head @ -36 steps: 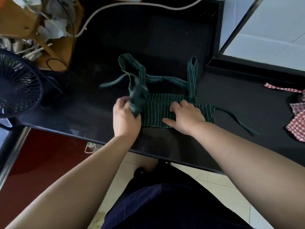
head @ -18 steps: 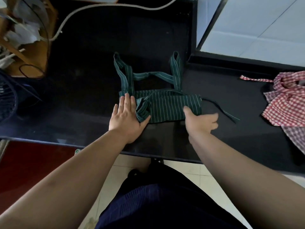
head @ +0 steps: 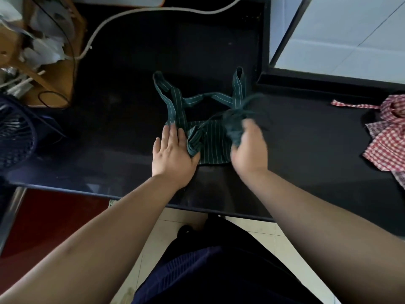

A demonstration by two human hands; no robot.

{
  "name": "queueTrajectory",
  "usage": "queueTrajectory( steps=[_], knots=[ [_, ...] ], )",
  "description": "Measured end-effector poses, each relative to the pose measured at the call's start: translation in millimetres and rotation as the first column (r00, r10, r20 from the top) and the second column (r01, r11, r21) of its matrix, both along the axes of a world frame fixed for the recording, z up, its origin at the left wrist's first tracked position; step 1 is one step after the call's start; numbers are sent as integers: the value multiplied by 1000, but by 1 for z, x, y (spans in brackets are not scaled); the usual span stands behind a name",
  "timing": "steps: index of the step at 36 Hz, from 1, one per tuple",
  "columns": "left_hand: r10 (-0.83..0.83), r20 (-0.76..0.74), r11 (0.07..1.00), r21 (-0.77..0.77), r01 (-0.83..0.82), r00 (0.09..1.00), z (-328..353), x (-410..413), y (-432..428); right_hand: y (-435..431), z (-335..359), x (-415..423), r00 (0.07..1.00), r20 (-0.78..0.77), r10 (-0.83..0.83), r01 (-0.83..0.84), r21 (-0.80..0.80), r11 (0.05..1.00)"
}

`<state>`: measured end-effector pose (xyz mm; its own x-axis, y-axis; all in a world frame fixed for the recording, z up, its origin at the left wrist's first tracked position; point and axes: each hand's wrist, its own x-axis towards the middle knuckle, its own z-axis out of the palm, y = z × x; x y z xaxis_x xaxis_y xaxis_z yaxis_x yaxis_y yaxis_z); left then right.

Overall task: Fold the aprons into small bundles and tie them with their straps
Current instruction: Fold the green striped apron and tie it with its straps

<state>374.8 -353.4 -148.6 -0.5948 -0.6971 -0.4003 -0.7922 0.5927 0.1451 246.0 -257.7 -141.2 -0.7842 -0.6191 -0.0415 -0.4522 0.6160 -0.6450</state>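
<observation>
A dark green apron with thin white stripes (head: 213, 142) lies folded into a narrow band on the black counter (head: 122, 119). Its neck and waist straps (head: 175, 99) loop away toward the back. My left hand (head: 173, 150) lies flat with straight fingers, pressing the folded left end of the band. My right hand (head: 248, 150) grips the right end of the green apron and lifts it over the band; it is motion-blurred. A red and white checked apron (head: 388, 139) lies crumpled at the right edge.
A dark fan guard (head: 15, 137) stands at the left. A wooden chair with papers (head: 37, 47) sits at the back left, and a white cable (head: 131, 14) crosses the far counter. A raised black ledge (head: 328, 84) borders the back right.
My left hand laid the left end over and now presses it flat. My right hand left the band's near right corner, took hold of the right end and is lifting it leftward.
</observation>
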Motion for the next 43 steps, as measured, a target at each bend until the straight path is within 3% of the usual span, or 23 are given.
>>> queueTrajectory(
  steps=[1,3,6,9,11,14,16,18,21,26,29,35,40,43],
  knots=[
    [18,-7,999,-49,-18,1000,2,-2,2,0,-6,3,976,-141,163,-155,70,985],
    [-3,1,990,-143,3,1000,6,-7,5,-2,-13,10,918,-209,336,-283,247,927],
    [-57,4,982,-179,57,998,3,-10,5,-3,-14,9,835,-314,452,-303,424,854],
    [-119,-13,960,-256,112,993,3,-14,6,-3,-15,2,777,-342,529,-343,476,810],
    [-159,53,956,-241,167,986,4,-16,9,-6,-8,-2,728,-337,597,-391,510,766],
    [-168,55,965,-196,176,984,6,-20,6,-11,0,-13,656,-141,742,-563,563,605],
    [-180,-20,980,-89,178,983,9,-19,3,-15,9,-23,674,156,722,-687,492,535],
    [-161,-141,982,76,173,977,13,-17,1,-18,17,-26,724,337,602,-689,314,653],
    [43,-287,967,254,32,957,17,-16,0,-18,13,-32,784,421,456,-559,159,814],
    [150,-302,943,331,-44,942,14,-24,-7,-23,7,-32,770,381,513,-609,194,769],
    [292,-382,901,419,-118,877,11,-23,-13,-25,7,-30,786,392,478,-570,162,805],
    [361,-465,852,516,-84,809,14,-27,-20,-28,6,-29,799,412,437,-514,91,853],
    [718,-426,571,812,-116,550,19,-25,-27,-22,12,-31,747,595,298,-324,-65,944],
    [700,-436,571,817,-77,565,19,-23,-28,-17,13,-28,725,605,331,-375,-56,925]
  ],
)
